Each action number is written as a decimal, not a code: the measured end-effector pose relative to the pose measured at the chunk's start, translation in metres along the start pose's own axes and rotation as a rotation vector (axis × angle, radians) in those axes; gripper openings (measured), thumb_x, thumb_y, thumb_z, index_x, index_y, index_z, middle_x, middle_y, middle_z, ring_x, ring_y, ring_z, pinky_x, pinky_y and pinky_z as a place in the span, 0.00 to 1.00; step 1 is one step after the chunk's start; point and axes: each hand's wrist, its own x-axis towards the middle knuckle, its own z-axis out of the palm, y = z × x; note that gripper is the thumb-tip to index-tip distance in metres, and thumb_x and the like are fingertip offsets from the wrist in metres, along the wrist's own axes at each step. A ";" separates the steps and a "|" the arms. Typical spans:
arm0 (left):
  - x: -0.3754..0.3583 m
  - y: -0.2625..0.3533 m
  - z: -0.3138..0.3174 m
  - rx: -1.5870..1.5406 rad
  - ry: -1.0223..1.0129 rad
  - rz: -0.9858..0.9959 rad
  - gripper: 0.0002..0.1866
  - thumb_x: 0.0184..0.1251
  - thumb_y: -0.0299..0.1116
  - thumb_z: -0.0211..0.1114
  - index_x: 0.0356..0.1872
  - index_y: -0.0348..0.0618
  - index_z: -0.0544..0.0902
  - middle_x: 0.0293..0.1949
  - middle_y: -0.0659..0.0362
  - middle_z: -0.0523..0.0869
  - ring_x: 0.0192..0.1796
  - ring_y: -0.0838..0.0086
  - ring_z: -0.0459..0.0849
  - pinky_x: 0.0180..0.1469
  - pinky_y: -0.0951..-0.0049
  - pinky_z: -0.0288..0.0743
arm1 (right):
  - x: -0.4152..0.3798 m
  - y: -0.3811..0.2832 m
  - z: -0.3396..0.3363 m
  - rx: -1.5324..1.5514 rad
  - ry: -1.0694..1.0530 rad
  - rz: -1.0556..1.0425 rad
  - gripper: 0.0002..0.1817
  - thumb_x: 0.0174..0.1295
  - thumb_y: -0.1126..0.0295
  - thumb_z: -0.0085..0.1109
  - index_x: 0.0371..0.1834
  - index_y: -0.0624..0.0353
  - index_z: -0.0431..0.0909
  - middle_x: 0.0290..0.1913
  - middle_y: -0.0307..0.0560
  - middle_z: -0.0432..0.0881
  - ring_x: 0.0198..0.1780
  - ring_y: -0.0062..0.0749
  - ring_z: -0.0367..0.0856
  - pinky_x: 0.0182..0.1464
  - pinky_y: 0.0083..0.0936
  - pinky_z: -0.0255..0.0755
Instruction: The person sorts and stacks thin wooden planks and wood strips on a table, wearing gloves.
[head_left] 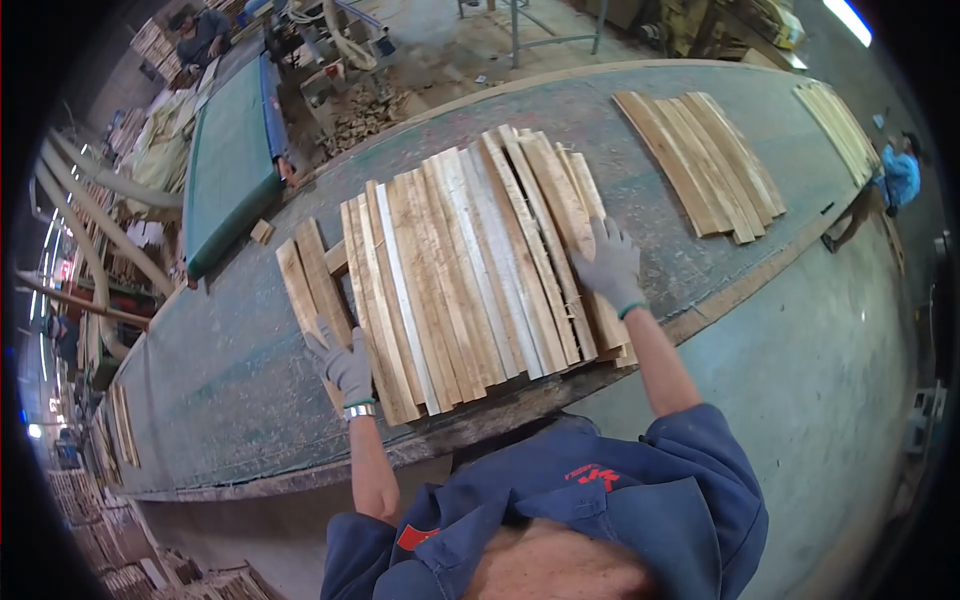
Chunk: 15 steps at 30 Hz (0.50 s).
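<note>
A row of wooden slats (450, 270) lies side by side in front of me on a long worn table (230, 390). Some slats are pale, others browner, and a dark gap runs between two near the right end. My left hand (345, 370), in a grey glove, rests with fingers apart by the row's left edge, over the lower part of two separate slats (318, 265). Also gloved, my right hand (612, 266) lies with outstretched fingers on the boards at the row's right end. Neither hand is closed around a slat.
More slats (700, 160) lie farther right, with another group (835, 130) beyond near a person in blue (902, 178). A green conveyor belt (228, 190) meets the table's far side. Wood scraps (365, 115) lie behind. Another person (202, 38) is at upper left.
</note>
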 end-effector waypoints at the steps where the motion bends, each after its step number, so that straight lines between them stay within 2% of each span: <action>1: -0.008 0.031 -0.009 -0.150 0.021 0.112 0.42 0.66 0.51 0.65 0.78 0.54 0.59 0.76 0.40 0.57 0.77 0.44 0.55 0.77 0.48 0.51 | -0.022 -0.001 -0.013 -0.042 -0.070 0.039 0.42 0.60 0.41 0.60 0.75 0.47 0.61 0.73 0.51 0.63 0.67 0.52 0.68 0.65 0.48 0.65; 2: -0.019 0.067 -0.016 -0.305 0.042 0.219 0.40 0.66 0.49 0.66 0.77 0.52 0.61 0.76 0.42 0.58 0.78 0.47 0.56 0.77 0.49 0.51 | -0.041 0.001 -0.009 -0.060 -0.107 0.081 0.42 0.60 0.42 0.60 0.76 0.44 0.59 0.75 0.52 0.62 0.68 0.53 0.67 0.65 0.48 0.64; 4: -0.041 0.156 -0.026 -0.343 -0.090 0.407 0.37 0.67 0.47 0.65 0.75 0.52 0.65 0.76 0.45 0.59 0.79 0.49 0.52 0.79 0.50 0.48 | -0.066 0.008 -0.001 -0.008 -0.117 0.053 0.43 0.59 0.43 0.61 0.77 0.41 0.58 0.74 0.53 0.61 0.69 0.54 0.65 0.65 0.49 0.65; 5: -0.044 0.193 -0.024 -0.392 -0.070 0.633 0.35 0.68 0.48 0.65 0.74 0.53 0.68 0.77 0.45 0.58 0.79 0.50 0.52 0.79 0.51 0.47 | -0.068 0.008 -0.004 0.005 -0.132 0.050 0.44 0.59 0.43 0.62 0.78 0.41 0.57 0.73 0.53 0.63 0.68 0.54 0.67 0.64 0.49 0.66; 8: -0.069 0.301 -0.023 -0.438 -0.263 0.896 0.31 0.67 0.54 0.63 0.70 0.61 0.73 0.75 0.44 0.64 0.79 0.48 0.53 0.78 0.47 0.45 | -0.060 0.015 -0.014 0.067 -0.137 0.064 0.44 0.58 0.45 0.63 0.78 0.40 0.57 0.69 0.55 0.68 0.64 0.55 0.72 0.62 0.46 0.70; 9: -0.072 0.323 -0.015 -0.367 -0.283 0.904 0.29 0.66 0.53 0.63 0.68 0.61 0.76 0.74 0.45 0.65 0.79 0.48 0.54 0.78 0.46 0.44 | -0.049 0.024 -0.013 0.102 -0.124 0.089 0.44 0.58 0.46 0.63 0.78 0.41 0.57 0.68 0.56 0.71 0.63 0.56 0.74 0.61 0.46 0.71; 11: -0.078 0.343 0.007 -0.227 -0.324 0.914 0.25 0.65 0.51 0.63 0.63 0.62 0.81 0.73 0.48 0.68 0.78 0.48 0.56 0.77 0.43 0.43 | -0.025 0.048 -0.012 0.169 -0.096 0.145 0.43 0.57 0.48 0.65 0.77 0.42 0.60 0.64 0.56 0.76 0.59 0.57 0.77 0.61 0.44 0.73; 12: -0.077 0.333 0.018 -0.234 -0.326 0.901 0.23 0.63 0.49 0.63 0.59 0.62 0.83 0.73 0.50 0.68 0.78 0.49 0.56 0.77 0.42 0.42 | -0.014 0.064 -0.012 0.206 -0.076 0.181 0.42 0.56 0.49 0.65 0.75 0.43 0.62 0.62 0.56 0.78 0.58 0.58 0.79 0.61 0.43 0.74; 14: -0.066 0.319 0.040 -0.264 -0.322 0.884 0.19 0.61 0.46 0.63 0.53 0.62 0.87 0.73 0.54 0.69 0.77 0.51 0.58 0.76 0.41 0.41 | 0.002 0.132 0.025 0.465 0.110 0.135 0.39 0.55 0.51 0.67 0.71 0.46 0.68 0.62 0.54 0.79 0.58 0.59 0.78 0.62 0.43 0.73; 15: -0.067 0.319 0.042 -0.324 -0.284 0.865 0.16 0.57 0.41 0.62 0.46 0.60 0.90 0.72 0.56 0.71 0.76 0.53 0.59 0.76 0.42 0.42 | -0.002 0.147 0.019 0.432 0.086 0.172 0.38 0.55 0.51 0.67 0.70 0.46 0.68 0.62 0.53 0.78 0.59 0.59 0.78 0.62 0.44 0.73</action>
